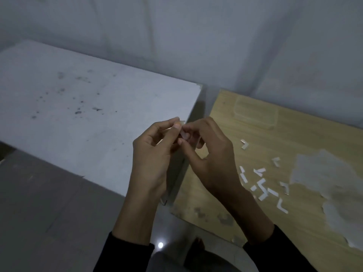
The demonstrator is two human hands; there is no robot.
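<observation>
Pale and thin, the small strip [182,132] is pinched at the fingertips of both hands. The left hand [155,154] curls on its upper end and the right hand [210,152] on its lower part. Its long axis runs steeply, top tilted away from the person, and neither hand is nearer. I judge that peeling would pull the two pinches apart. Right of the grip and lower, white L-shaped scraps [261,185] lie scattered on a wooden board [294,134]. Left of it spreads a white tabletop [78,114].
</observation>
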